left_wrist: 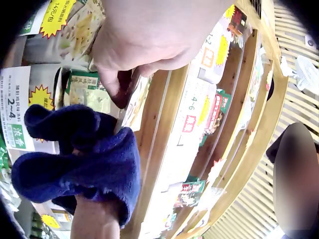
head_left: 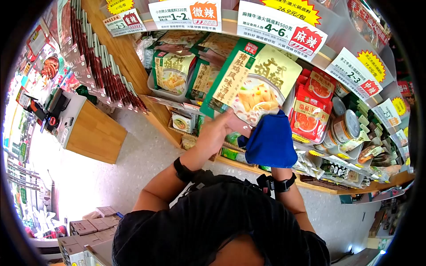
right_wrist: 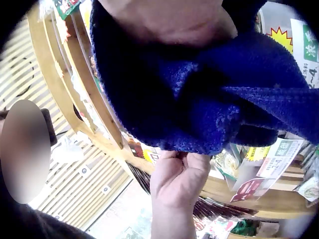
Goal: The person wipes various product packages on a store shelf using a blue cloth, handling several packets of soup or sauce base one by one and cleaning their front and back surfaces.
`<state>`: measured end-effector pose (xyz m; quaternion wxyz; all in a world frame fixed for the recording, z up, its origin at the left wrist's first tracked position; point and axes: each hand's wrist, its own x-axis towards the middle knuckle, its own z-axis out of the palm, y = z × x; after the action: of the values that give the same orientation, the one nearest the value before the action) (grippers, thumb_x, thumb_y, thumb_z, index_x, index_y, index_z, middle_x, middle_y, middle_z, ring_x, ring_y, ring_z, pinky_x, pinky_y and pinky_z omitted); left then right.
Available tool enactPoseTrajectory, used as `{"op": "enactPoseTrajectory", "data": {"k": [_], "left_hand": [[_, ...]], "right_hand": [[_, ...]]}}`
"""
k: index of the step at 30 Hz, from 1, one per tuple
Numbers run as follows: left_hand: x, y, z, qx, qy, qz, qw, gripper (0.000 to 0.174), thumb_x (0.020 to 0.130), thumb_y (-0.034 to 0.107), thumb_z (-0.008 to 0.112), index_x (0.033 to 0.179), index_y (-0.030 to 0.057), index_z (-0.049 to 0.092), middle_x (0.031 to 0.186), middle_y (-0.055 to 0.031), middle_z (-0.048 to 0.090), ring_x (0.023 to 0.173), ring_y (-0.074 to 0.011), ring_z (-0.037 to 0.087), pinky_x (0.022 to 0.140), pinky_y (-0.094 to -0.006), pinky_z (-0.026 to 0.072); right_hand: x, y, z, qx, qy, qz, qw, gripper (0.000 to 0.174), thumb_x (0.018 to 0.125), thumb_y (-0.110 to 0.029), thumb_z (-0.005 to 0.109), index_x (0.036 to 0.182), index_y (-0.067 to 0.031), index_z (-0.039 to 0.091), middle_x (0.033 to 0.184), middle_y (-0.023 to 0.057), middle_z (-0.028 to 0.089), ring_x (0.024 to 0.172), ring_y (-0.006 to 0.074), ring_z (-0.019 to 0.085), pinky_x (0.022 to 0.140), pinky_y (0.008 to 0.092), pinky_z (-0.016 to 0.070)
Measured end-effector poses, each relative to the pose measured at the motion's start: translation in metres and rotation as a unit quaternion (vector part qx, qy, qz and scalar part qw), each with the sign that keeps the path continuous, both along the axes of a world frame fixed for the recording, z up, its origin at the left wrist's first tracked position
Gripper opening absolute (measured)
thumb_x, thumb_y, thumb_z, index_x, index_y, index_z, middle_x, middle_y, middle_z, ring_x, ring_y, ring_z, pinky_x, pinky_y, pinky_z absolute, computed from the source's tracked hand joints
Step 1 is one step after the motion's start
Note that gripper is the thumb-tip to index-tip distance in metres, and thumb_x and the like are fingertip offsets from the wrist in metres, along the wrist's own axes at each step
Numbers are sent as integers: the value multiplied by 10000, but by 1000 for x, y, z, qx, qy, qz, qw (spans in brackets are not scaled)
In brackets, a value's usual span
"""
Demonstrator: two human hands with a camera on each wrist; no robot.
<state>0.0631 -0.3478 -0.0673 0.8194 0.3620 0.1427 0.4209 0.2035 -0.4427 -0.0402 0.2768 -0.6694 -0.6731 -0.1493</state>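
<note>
A large green and cream soup-base packet [head_left: 259, 95], printed with a bowl of food, is tilted in front of the shelf in the head view. My left hand [head_left: 216, 131] grips its lower left edge, thumb on the front. A blue cloth [head_left: 271, 144] drapes over my right hand [right_wrist: 174, 22] and overlaps the packet's lower right corner. Most of the right fingers are hidden in the cloth's folds. In the left wrist view, the cloth lies bunched beside the packet's narrow edge, below the left hand [left_wrist: 144, 37].
Similar packets [head_left: 173, 73] fill a bin at left, and red packets [head_left: 313, 113] and cans [head_left: 346, 124] stand at right. Price cards [head_left: 282, 29] hang along the shelf above. A wooden counter [head_left: 95, 128] stands at left, and stacked boxes [head_left: 88, 226] are at lower left.
</note>
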Motion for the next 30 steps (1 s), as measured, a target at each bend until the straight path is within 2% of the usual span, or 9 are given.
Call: {"op": "enactPoseTrajectory", "data": {"k": [3, 6, 9, 12, 14, 19, 25, 28, 30], "left_hand": [[-4, 31, 10, 39, 3, 12, 999, 372, 876, 204, 532, 1162, -19, 454, 1078, -141, 577, 977, -235, 584, 782, -369, 503], [-3, 90, 21, 34, 20, -40, 998, 311, 875, 173, 532, 1136, 17, 468, 1093, -121, 575, 947, -191, 589, 839, -318, 484], [11, 141, 32, -7, 51, 31, 998, 197, 894, 154, 499, 1043, 25, 501, 964, -102, 595, 909, -186, 583, 797, -308, 494], [21, 189, 32, -7, 94, 42, 995, 173, 887, 94, 487, 1042, 19, 499, 936, -86, 584, 891, -195, 574, 788, -298, 494], [25, 212, 30, -13, 100, 50, 994, 168, 880, 66, 484, 1038, 9, 495, 919, -88, 577, 869, -202, 571, 778, -288, 494], [30, 246, 22, 8, 169, 58, 984, 136, 879, 146, 523, 919, 15, 518, 826, -92, 576, 723, -188, 569, 618, -258, 525], [33, 251, 21, 22, 172, 32, 984, 158, 869, 150, 534, 909, -3, 524, 866, -113, 591, 742, -196, 580, 650, -262, 531], [35, 234, 33, 10, 164, 79, 983, 118, 873, 80, 488, 927, -22, 512, 900, -136, 588, 785, -215, 590, 730, -275, 537], [32, 239, 27, 36, 162, 60, 984, 116, 831, 42, 522, 923, -27, 522, 888, -139, 592, 782, -225, 599, 715, -294, 546]], "right_hand": [[2, -1, -4, -7, 13, -23, 1000, 208, 621, -182, 624, 735, -46, 515, 754, 170, 524, 715, 347, 488, 632, 404, 386], [9, -9, -7, -19, 19, 15, 1000, 220, 647, -196, 619, 795, -52, 543, 803, 149, 545, 751, 332, 507, 675, 386, 403], [11, -19, -15, 4, 64, 16, 998, 344, 585, -297, 698, 789, -54, 568, 756, 142, 544, 725, 329, 517, 626, 414, 398], [24, -30, -31, 26, 50, 20, 998, 325, 590, -282, 687, 795, -58, 571, 769, 142, 554, 747, 331, 520, 654, 406, 407], [24, -40, -25, -29, 48, -28, 998, 313, 600, -277, 680, 801, -62, 573, 785, 141, 558, 770, 333, 519, 687, 403, 409], [38, -53, -45, -21, 71, -70, 995, 297, 610, -267, 668, 812, -71, 574, 818, 145, 559, 814, 338, 513, 733, 404, 406], [41, -60, -48, -21, 97, -68, 993, 290, 615, -254, 666, 825, -76, 575, 844, 147, 559, 844, 342, 514, 762, 405, 406], [43, -60, -52, -6, 121, -60, 991, 293, 613, -249, 672, 832, -79, 578, 851, 145, 562, 854, 340, 513, 770, 404, 404], [44, -59, -51, -9, 110, -64, 992, 299, 610, -252, 678, 834, -80, 580, 852, 144, 564, 854, 339, 512, 770, 403, 404]]}}
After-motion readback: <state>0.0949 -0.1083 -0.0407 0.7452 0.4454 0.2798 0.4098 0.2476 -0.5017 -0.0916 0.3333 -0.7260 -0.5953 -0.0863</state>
